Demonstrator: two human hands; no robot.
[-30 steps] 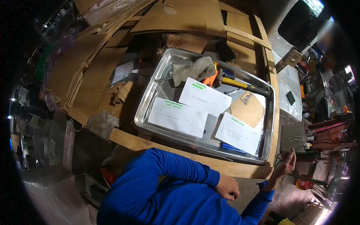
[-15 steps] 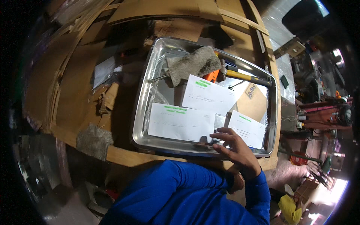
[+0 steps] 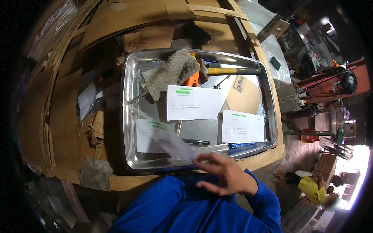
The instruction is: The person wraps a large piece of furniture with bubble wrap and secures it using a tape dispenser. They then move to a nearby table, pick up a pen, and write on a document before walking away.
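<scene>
My right hand [image 3: 223, 174] is at the front rim of a steel tray [image 3: 126, 116]. Between its fingertips it seems to catch the raised, blurred corner of a white paper sheet [image 3: 153, 138]; the thumb stands apart. The sheet's left part still rests in the tray. Under its lifted end a black pen [image 3: 196, 142] shows. Two more printed sheets, a middle one [image 3: 190, 103] and a right one [image 3: 243, 126], lie with green-highlighted lines. My left sleeve [image 3: 163, 196] crosses my body; the left hand is hidden behind my right hand.
Also in the tray are a grey cloth [image 3: 171, 73], a hammer [image 3: 229, 71], an orange tool [image 3: 192, 79], and a brown envelope [image 3: 244, 95]. A wooden frame [image 3: 143, 182] borders the tray, with cardboard [image 3: 128, 27] behind. A person in yellow [image 3: 312, 188] is at the right, far off.
The right end of the left paper sheet has risen toward my right fingertips, uncovering the pen. My left hand has gone out of sight. The whole view has shifted.
</scene>
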